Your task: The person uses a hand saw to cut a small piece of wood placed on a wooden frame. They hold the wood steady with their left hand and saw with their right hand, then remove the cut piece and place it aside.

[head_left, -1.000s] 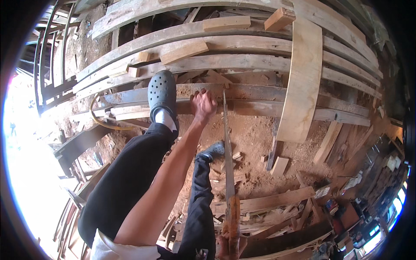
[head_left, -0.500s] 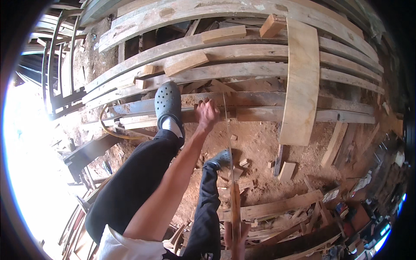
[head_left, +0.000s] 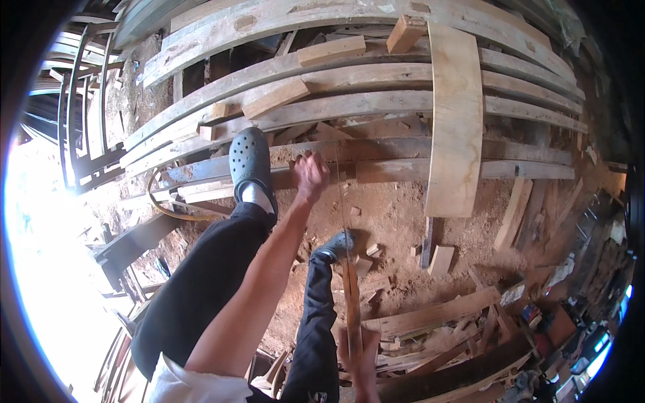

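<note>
Taking the pale wooden panel (head_left: 457,121) as the landmark, the person is working to its left, with both bare hands on that side. The left hand (head_left: 312,176) is resting at the brown timbers (head_left: 393,170), which are running crosswise beneath the panel's lower part. Its fingers are curling inward; whether they are closing around the wood, one cannot tell. The right hand (head_left: 351,349) is wrapping closely around the wooden handle of the saw (head_left: 351,295), below and left of the panel. The saw's thin blade is showing nearly edge-on, pointing away from the person and reaching the timbers left of the panel, just right of the left hand; how deep it is sitting there is too faint to tell.

Farther left of the panel, the left clog (head_left: 248,158) is bearing on the timbers, while the right clog (head_left: 339,245) is standing on the ground below and left of the panel. Long planks (head_left: 531,91) are extending from both sides of the panel. A reddish block (head_left: 406,33) is lying by its upper left corner, and a wood offcut (head_left: 441,260) is lying just below its lower end.
</note>
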Available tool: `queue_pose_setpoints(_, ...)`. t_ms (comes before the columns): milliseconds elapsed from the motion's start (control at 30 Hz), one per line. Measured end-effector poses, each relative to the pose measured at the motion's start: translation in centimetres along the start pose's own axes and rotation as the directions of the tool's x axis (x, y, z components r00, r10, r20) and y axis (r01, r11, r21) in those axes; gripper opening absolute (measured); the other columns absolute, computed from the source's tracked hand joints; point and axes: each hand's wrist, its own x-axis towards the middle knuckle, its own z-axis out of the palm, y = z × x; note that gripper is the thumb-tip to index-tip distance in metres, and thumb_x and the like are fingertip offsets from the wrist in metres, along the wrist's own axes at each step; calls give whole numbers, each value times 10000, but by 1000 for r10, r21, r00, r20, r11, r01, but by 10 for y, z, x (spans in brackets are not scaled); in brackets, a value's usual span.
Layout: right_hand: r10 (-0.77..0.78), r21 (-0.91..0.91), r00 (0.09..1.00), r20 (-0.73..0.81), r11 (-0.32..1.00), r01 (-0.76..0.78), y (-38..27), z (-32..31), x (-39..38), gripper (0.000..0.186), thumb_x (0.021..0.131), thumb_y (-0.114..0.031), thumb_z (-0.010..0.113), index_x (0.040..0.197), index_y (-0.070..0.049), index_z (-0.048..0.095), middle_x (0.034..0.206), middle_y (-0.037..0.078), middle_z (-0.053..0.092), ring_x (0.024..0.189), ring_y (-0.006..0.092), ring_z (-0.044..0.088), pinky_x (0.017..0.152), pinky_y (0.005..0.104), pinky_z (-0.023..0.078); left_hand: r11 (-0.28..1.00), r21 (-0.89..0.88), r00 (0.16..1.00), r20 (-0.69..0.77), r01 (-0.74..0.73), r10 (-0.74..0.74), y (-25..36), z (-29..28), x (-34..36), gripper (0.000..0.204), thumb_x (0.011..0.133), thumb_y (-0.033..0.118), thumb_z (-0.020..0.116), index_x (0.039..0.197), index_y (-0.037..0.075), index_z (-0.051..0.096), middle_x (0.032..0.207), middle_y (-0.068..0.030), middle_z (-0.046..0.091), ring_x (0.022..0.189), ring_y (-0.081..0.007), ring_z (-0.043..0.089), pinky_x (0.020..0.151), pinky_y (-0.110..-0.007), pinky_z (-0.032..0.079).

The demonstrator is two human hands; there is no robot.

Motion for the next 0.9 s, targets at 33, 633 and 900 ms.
queue_pose_setpoints(33,-23,-98,998,67,995,29,-2,1,-9,227,847,-7,665,1051,24,570,901,140,573,691,257,537,606,397,418,1000,-8,1000,-28,-5,5,0,-1,-1,237,777,230,570,905,67,686,995,-174,662,955,-380,621,894,-526,432)
queue_pose_setpoints(633,209,38,972,104,976,-214,12,11,-25,504,868,-122,706,1279,84,499,893,150,618,689,297,590,615,397,436,999,21,999,0,47,-47,9,-10,-4,230,751,201,600,929,85,690,1053,-122,662,999,-342,609,892,-474,461)
queue_pose_setpoints(900,119,-111,983,142,988,-104,0,6,-27,234,854,-73,691,1051,24,610,734,81,594,583,181,554,566,385,393,997,56,998,38,52,-54,7,-11,0,252,752,227,587,931,81,688,1007,-120,652,1000,-328,601,930,-478,396)
